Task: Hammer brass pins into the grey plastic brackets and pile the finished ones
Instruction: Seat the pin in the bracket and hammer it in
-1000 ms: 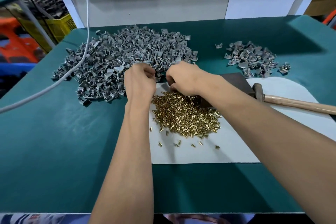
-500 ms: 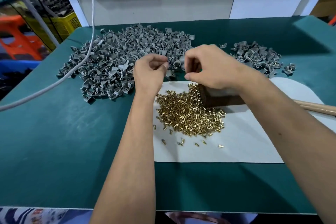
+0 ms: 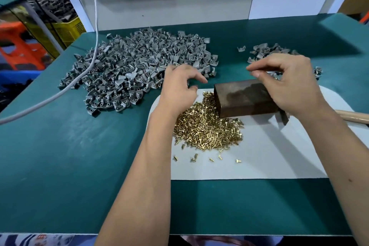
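A big heap of grey plastic brackets (image 3: 135, 70) lies at the back left of the green table (image 3: 79, 156). A smaller pile of brackets (image 3: 265, 50) sits at the back right. Brass pins (image 3: 207, 130) are heaped on a white sheet (image 3: 259, 162), beside a dark metal block (image 3: 243, 98). My left hand (image 3: 179, 86) hovers at the near right edge of the big heap, fingers loosely curled, nothing seen in them. My right hand (image 3: 285, 82) is raised over the block's far end near the small pile, thumb and forefinger close together with nothing visible between them.
The hammer (image 3: 353, 116) lies on the sheet to the right, its head partly hidden under my right wrist. A white cord (image 3: 95, 26) hangs down over the big heap and trails off left. A white panel closes the back; crates stand beyond the left edge.
Both hands rose from the pins and drew apart: the right hand swung right over the block toward the small pile, the left stayed by the big heap and loosened its fingers.
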`<state>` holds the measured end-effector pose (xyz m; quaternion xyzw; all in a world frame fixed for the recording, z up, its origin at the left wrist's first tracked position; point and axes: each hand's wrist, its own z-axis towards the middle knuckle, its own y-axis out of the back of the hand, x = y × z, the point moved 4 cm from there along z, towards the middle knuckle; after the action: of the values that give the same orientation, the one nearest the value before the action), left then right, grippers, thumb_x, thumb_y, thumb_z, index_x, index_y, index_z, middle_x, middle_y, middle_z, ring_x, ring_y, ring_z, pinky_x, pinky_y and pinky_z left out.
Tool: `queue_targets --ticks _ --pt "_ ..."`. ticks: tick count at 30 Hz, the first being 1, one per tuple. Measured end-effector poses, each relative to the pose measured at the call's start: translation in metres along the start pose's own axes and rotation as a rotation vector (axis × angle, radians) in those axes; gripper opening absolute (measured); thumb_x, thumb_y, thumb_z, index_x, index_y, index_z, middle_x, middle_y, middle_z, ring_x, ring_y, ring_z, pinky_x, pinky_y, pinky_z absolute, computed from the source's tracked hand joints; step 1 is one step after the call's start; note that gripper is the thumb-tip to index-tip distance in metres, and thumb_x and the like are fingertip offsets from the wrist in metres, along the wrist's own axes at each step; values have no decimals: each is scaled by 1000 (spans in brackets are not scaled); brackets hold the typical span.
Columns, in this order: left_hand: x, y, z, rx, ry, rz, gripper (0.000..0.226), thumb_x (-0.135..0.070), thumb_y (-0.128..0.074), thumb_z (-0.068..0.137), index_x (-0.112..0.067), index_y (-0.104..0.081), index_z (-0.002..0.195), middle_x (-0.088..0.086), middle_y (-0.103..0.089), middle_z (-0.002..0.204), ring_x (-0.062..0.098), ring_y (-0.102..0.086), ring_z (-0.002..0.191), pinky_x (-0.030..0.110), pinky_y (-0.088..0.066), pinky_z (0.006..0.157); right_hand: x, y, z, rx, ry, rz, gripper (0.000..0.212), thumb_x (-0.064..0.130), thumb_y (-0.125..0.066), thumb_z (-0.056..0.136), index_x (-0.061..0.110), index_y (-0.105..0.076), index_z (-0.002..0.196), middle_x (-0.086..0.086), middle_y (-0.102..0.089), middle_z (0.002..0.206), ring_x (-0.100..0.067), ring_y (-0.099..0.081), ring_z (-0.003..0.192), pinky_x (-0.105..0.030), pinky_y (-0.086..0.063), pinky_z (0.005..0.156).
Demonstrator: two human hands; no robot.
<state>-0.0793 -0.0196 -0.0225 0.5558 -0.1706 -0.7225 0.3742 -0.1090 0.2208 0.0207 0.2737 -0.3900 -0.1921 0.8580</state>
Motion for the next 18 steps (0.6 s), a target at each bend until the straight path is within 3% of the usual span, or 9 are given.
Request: queue_targets --ticks 2,6,9,12,15,18 --pt "-7 -11 0 76 -70 73 33 2 -65 91 -25 -80 103 -12 -69 120 17 -40 113 30 -35 99 -7 2 -5 -55 -13 -7 16 7 -72 91 15 -80 101 4 -75 98 -8 -69 96 -13 -48 91" --pt "-10 -26 2 161 -113 227 21 -4 -64 95 -17 -79 103 -4 -71 116 25 -42 111 36 -37 101 -9 1 -7 -89 -6 -3 16 6 -72 89 14 -80 100 3 -75 97 -9 -69 94 -16 -51 91" --pt "-9 -23 2 141 -102 227 21 -7 -66 94 -18 -79 105 -5 -70 116 22 -43 113 25 -30 94 -8 -1 -9 -95 -6 -3 15 7 -72 89 14 -80 99 3 -75 97 -8 -70 93 -17 -52 92" --pt "-9 -17 -1 132 -79 185 26 -2 -66 88 -22 -81 94 -8 -70 107 17 -44 110 22 -28 88 -13 0 -10 -115 -44 -2 16 8 -71 89 16 -80 100 5 -75 96 -7 -69 91 -19 -53 90" --pt "-10 -10 -3 95 -46 133 29 1 -64 81 -22 -81 76 -8 -71 99 12 -42 105 26 -32 93 -24 -1 -8 -120 -125 23 16 9 -72 89 20 -80 98 8 -75 93 -6 -70 88 -27 -57 89" --pt "-13 -7 -2 58 -64 104 25 -2 -65 80 -22 -80 75 -8 -72 100 11 -43 103 28 -35 95 -33 -8 -4 -67 -202 119 15 9 -75 89 22 -79 94 7 -76 91 -10 -72 87 -35 -59 89"
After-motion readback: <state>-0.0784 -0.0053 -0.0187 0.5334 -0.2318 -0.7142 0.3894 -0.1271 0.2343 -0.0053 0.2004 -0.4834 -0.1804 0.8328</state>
